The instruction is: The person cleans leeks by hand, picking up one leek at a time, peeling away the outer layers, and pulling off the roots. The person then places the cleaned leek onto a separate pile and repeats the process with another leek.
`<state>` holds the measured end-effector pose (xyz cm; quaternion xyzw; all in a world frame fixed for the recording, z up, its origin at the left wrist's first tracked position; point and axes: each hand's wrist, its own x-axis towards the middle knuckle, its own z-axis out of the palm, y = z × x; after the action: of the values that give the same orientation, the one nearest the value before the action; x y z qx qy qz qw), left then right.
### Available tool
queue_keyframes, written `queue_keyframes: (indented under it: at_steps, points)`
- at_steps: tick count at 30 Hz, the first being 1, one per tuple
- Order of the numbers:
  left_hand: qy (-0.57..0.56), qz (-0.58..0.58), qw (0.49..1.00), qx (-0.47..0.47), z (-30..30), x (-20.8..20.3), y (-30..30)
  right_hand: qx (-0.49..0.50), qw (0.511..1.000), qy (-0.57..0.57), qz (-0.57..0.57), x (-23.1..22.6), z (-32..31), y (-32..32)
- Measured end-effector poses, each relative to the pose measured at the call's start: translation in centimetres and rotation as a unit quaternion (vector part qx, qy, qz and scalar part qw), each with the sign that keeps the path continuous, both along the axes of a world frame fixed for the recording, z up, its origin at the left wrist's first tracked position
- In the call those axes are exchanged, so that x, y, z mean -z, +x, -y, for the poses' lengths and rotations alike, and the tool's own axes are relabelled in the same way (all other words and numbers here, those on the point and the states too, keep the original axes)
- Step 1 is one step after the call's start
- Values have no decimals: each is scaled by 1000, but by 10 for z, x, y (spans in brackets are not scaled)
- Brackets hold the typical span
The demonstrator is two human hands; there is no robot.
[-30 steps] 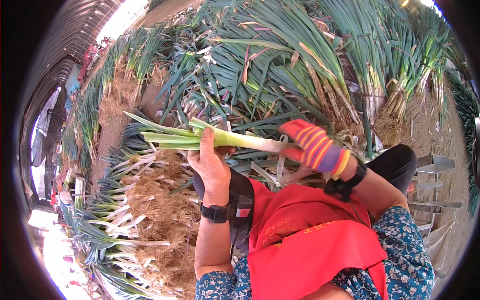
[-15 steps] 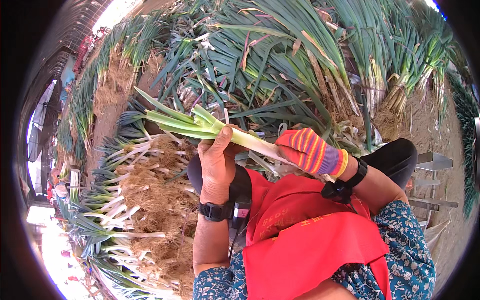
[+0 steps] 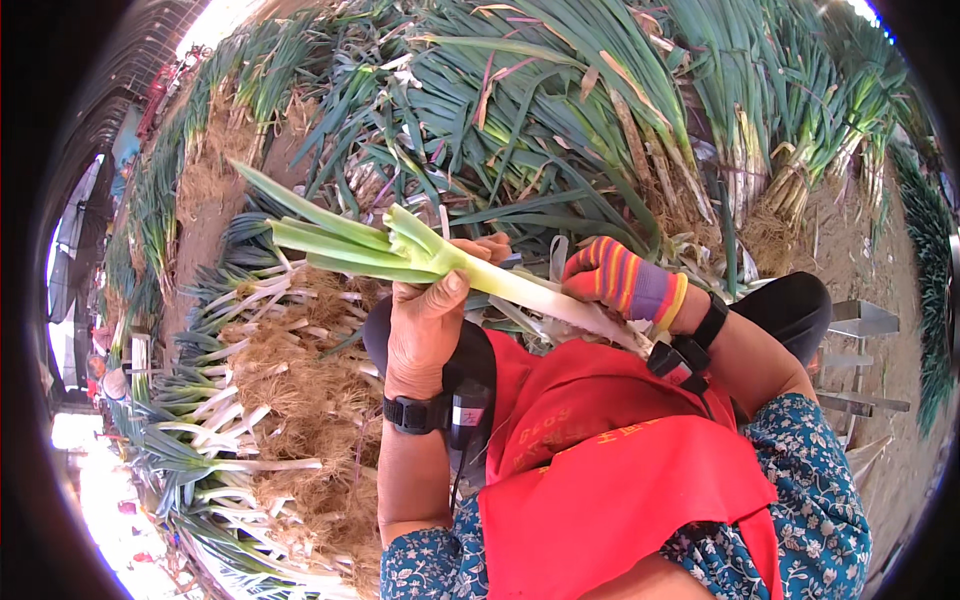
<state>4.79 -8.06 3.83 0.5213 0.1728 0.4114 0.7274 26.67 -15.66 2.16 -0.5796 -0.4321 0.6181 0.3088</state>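
A leek (image 3: 520, 291) lies slantwise in front of me, its trimmed green leaves to the upper left and its white shaft toward my lap. My bare left hand (image 3: 425, 335) is wrapped round it just below the leaves, thumb on top. My right hand (image 3: 628, 282), in a striped knit glove, has its fingers curled against the upper edge of the white shaft; their tips are partly hidden. The root end of the leek rests close above my red apron (image 3: 600, 450).
Leeks with brown roots (image 3: 310, 400) are piled on my left. Long green leeks (image 3: 540, 110) lie heaped ahead, and upright bundles (image 3: 745, 150) stand at the far right. A metal frame (image 3: 862, 318) stands right of my knee.
The leek and my left hand have shifted slightly left and down. My right hand has lifted a little off the lower shaft, uncovering more of the white end.
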Motion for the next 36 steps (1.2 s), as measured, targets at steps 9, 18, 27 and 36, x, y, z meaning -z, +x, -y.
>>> queue_keyframes:
  at_steps: [9, 18, 27, 36]
  points:
    - [-6, -9, 989, -150, 17, -10, 23, -68, 787, 227, 569, 108, -25, 64]
    - [-8, 43, 929, -367, -10, -95, -125, -142, 734, -101, 657, 169, 54, 208]
    - [-135, 9, 908, -396, -34, -41, -88, -107, 873, 369, 300, -5, -10, 2]
    - [-150, -11, 982, -111, 11, -9, -3, -17, 950, 311, 29, 2, -8, -22]
